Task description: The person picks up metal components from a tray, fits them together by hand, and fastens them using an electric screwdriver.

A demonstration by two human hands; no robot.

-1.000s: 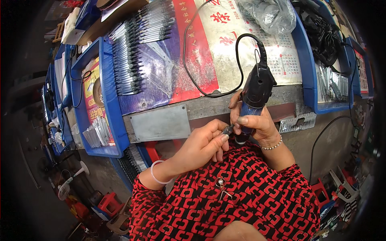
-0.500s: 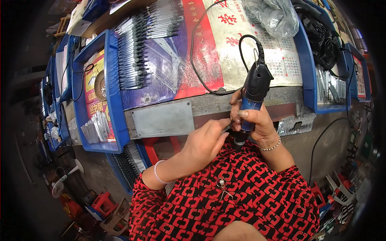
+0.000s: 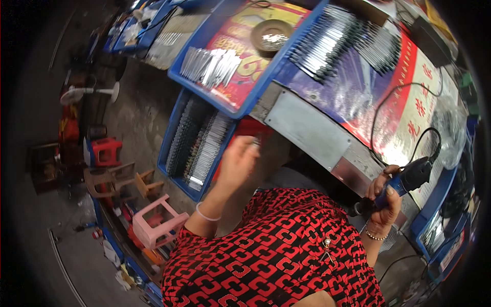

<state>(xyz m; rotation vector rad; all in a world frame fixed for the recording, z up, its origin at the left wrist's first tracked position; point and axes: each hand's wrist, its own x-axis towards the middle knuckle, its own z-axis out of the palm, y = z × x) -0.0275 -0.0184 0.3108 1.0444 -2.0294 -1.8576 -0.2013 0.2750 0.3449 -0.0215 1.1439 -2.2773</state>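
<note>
My right hand (image 3: 384,200) is wrapped round a corded electric screwdriver (image 3: 404,180) with a black and blue body, its dark tip pointing down toward my front. Curled and blurred by motion, my left hand (image 3: 238,161) is beside a blue tray (image 3: 162,165) set lower than the bench. A small pale glint shows at its fingertips, too smeared to name. That tray holds rows of slim metal parts (image 3: 207,148), some with dark ends. On the bench above, a second blue tray (image 3: 236,111) contains loose silvery strips (image 3: 209,66) and a round brown dish (image 3: 271,38) of small shiny pieces.
Rows of slim metal pieces with dark ends (image 3: 327,43) lie on the poster-covered bench. A grey metal plate (image 3: 307,128) is at its front edge. The screwdriver's cord (image 3: 376,123) loops across the posters. Stools, one pink (image 3: 158,225), and a fan (image 3: 92,93) stand left.
The view has swung left. My left hand has left the screwdriver's tip and moved to the lower blue tray. My right hand still grips the screwdriver.
</note>
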